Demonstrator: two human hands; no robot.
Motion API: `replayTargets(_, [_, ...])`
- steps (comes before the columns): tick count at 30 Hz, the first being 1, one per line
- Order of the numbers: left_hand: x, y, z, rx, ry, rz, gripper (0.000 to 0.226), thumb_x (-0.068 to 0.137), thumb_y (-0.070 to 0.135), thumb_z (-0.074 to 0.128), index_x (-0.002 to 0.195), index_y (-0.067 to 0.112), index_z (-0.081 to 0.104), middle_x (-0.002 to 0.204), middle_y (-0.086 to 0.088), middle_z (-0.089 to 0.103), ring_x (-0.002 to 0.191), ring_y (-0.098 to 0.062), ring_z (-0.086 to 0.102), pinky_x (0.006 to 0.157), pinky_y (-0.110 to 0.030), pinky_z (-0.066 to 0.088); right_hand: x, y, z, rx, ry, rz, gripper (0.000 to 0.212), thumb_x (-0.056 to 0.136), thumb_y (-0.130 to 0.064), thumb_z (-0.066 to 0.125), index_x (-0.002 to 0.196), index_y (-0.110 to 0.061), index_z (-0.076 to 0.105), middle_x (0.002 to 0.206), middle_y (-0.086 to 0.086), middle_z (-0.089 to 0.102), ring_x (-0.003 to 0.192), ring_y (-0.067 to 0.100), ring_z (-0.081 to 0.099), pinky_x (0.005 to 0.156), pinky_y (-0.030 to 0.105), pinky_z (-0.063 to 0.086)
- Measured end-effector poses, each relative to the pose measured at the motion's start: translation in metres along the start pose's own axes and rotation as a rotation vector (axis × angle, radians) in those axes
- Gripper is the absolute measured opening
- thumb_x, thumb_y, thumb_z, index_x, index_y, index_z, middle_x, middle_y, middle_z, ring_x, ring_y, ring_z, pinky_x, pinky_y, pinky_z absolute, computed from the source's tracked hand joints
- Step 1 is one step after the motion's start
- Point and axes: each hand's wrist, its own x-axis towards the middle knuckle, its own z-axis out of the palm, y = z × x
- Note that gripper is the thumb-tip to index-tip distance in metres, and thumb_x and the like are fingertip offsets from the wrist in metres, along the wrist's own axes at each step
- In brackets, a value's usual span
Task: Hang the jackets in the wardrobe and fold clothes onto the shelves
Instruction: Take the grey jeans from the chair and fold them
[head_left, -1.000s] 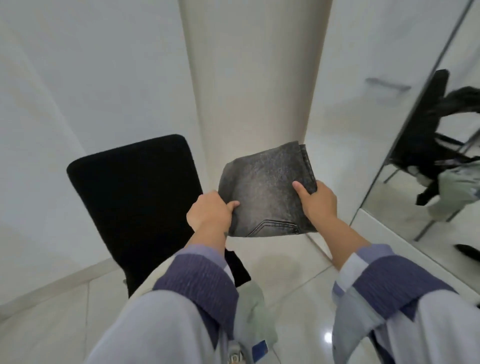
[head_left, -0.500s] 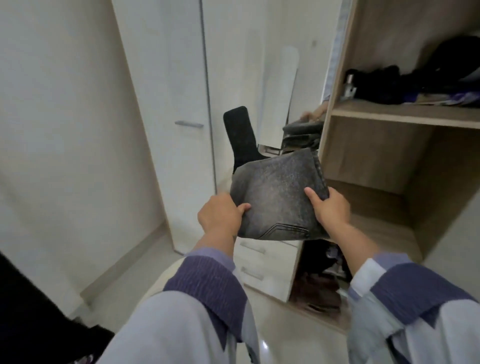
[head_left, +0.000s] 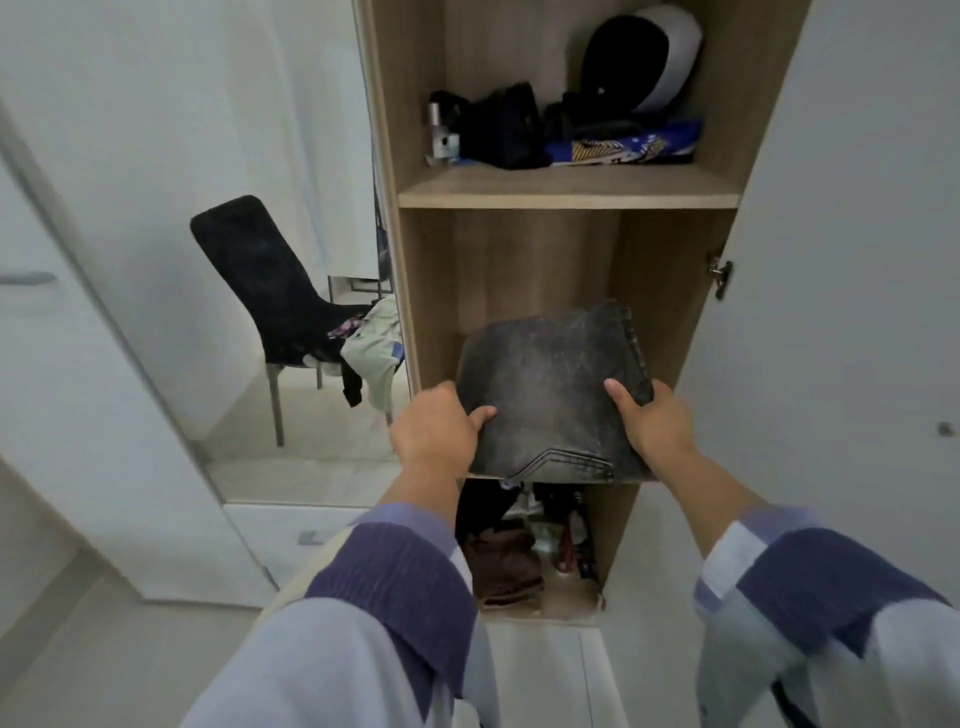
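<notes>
Folded dark grey jeans (head_left: 550, 395) are held flat at the mouth of the middle compartment of the wooden wardrobe (head_left: 670, 291). My left hand (head_left: 434, 428) grips their left edge, thumb on top. My right hand (head_left: 652, 415) grips the right edge the same way. The jeans hide the middle shelf's floor, so I cannot tell whether they rest on it. The shelf above (head_left: 566, 195) carries dark bags, a helmet and a blue packet.
A mirror door on the left reflects a black chair (head_left: 270, 291) with light clothes (head_left: 371, 358) draped over its seat. The open white wardrobe door (head_left: 852, 260) stands at right. The bottom compartment holds shoes and clutter (head_left: 509, 566). White drawers (head_left: 291, 530) sit lower left.
My view has swung right from the chair to face the wardrobe head-on. Both hands have carried the folded jeans forward to the middle compartment, grip unchanged.
</notes>
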Motion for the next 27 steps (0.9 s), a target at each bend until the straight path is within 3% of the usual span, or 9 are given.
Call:
replayTargets(7, [0.106, 0.017, 0.076, -0.023, -0.078, 0.054, 0.042, 0.089, 0.057, 0.050, 0.110, 0.021, 0.057, 0.099, -0.004, 0.066, 0.091, -0.026, 0.064, 0.061, -0.030, 0.041, 0.100, 0.035, 0.062, 0.011, 0.017, 0.081, 0.049, 0.091, -0.050, 0.054, 0.117, -0.008, 0.061, 0.112, 0.015, 0.066, 0.106, 0.037, 0.059, 0.084, 0.036, 0.047])
replayTargets(14, [0.196, 0.017, 0.168, -0.064, -0.062, 0.124, 0.042, 0.090, 0.057, 0.048, 0.106, 0.019, 0.057, 0.091, -0.004, 0.063, 0.080, -0.025, 0.061, 0.059, -0.030, 0.042, 0.191, 0.078, 0.124, 0.054, 0.013, 0.107, 0.044, 0.092, -0.044, 0.055, 0.116, -0.007, 0.060, 0.112, 0.014, 0.065, 0.106, 0.034, 0.058, 0.075, 0.026, 0.037])
replayTargets(21, [0.248, 0.008, 0.286, -0.091, -0.005, 0.126, 0.046, 0.090, 0.059, 0.045, 0.112, 0.020, 0.056, 0.099, -0.008, 0.065, 0.089, -0.029, 0.063, 0.061, -0.030, 0.040, 0.263, 0.152, 0.195, 0.014, 0.039, 0.079, 0.050, 0.090, -0.045, 0.057, 0.127, -0.011, 0.057, 0.122, 0.014, 0.064, 0.115, 0.034, 0.056, 0.089, 0.032, 0.044])
replayTargets(25, [0.252, 0.007, 0.333, 0.010, -0.067, 0.102, 0.052, 0.089, 0.064, 0.041, 0.112, 0.020, 0.056, 0.099, -0.007, 0.065, 0.089, -0.026, 0.064, 0.063, -0.029, 0.040, 0.277, 0.193, 0.219, -0.077, 0.036, 0.097, 0.050, 0.089, -0.045, 0.059, 0.123, -0.009, 0.058, 0.117, 0.016, 0.065, 0.111, 0.036, 0.058, 0.088, 0.034, 0.045])
replayTargets(27, [0.252, 0.005, 0.341, 0.114, -0.053, 0.135, 0.063, 0.087, 0.069, 0.037, 0.124, 0.019, 0.049, 0.112, -0.007, 0.062, 0.103, -0.026, 0.061, 0.076, -0.035, 0.044, 0.272, 0.204, 0.223, -0.224, 0.036, 0.127, 0.056, 0.089, -0.046, 0.057, 0.130, -0.009, 0.051, 0.122, 0.019, 0.061, 0.113, 0.038, 0.055, 0.087, 0.037, 0.045])
